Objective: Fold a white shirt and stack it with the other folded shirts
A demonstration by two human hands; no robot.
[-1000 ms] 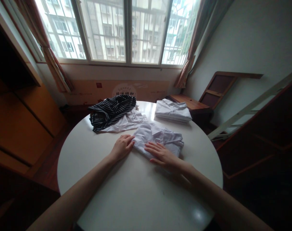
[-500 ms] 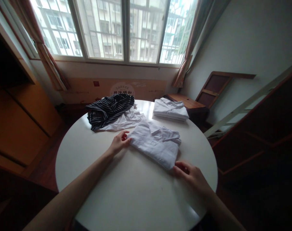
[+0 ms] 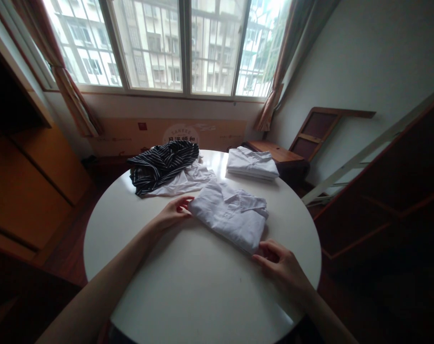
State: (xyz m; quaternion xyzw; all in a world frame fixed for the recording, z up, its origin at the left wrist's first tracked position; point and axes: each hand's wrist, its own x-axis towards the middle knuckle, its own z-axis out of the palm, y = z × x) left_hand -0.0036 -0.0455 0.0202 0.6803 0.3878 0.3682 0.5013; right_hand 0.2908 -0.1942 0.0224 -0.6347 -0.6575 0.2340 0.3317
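On the round table [image 3: 188, 291], a folded shirt [image 3: 231, 215] lies in the middle, between the left hand [image 3: 172, 213] and the right hand [image 3: 281, 267]. Behind it to the left sits a heap of clothes [image 3: 166, 167]; behind it to the right, a stack of folded shirts [image 3: 251, 163].

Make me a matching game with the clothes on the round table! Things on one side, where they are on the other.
Things:
1. striped dark garment
2. folded white shirt
3. stack of folded white clothes
4. loose white garment

Places:
A. at the far right edge of the white round table, touched by no hand
B. between the left hand and the right hand, touched by both
C. partly under the striped one
D. heaped at the far left, on top of white cloth

Pairs: 1-D, 2-B, 3-A, 4-C
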